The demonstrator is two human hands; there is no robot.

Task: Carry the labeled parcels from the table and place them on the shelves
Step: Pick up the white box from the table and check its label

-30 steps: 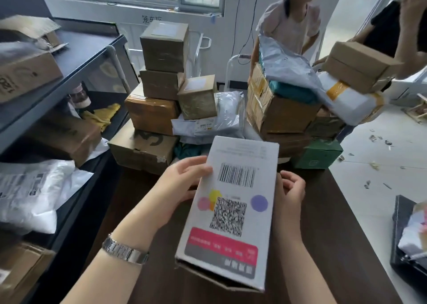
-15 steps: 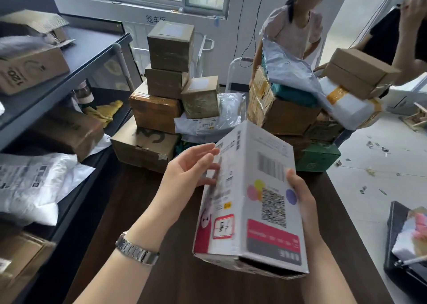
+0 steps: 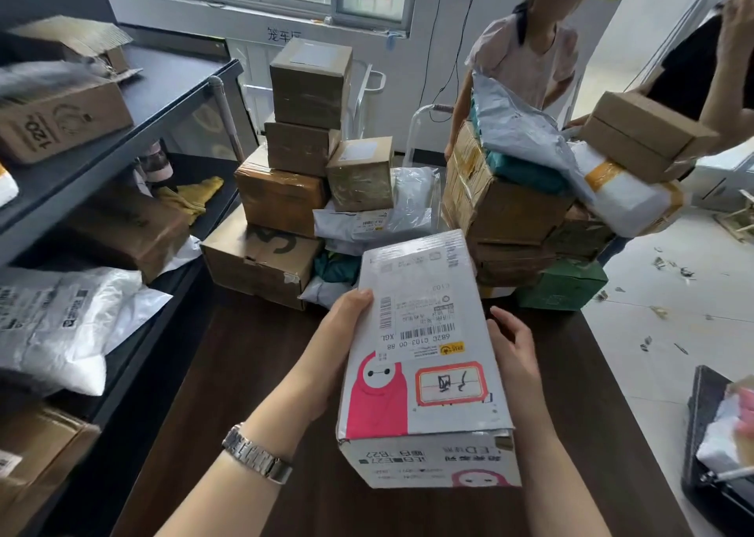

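I hold a white box point(image 3: 424, 357) with a pink cartoon figure and a shipping label facing up, above the dark wooden table point(image 3: 245, 373). My left hand point(image 3: 338, 340) grips its left side, a metal watch on that wrist. My right hand point(image 3: 512, 353) presses its right side. Behind it stand a stack of taped brown boxes point(image 3: 302, 161), grey mailer bags point(image 3: 379, 218) and a second heap of cartons point(image 3: 502, 206). Dark metal shelves point(image 3: 122, 137) run along the left.
The shelves hold a brown carton point(image 3: 61, 120), a white plastic parcel point(image 3: 69, 324) and other boxes. A green box point(image 3: 563, 285) sits at the table's far right corner. Two people point(image 3: 526, 51) stand behind the heap, one holding a brown box point(image 3: 640, 137). A black tray point(image 3: 718, 447) lies right.
I have turned the white box over in my hands: the QR-code face rolled away to the right and the face with the shipping label now points up.
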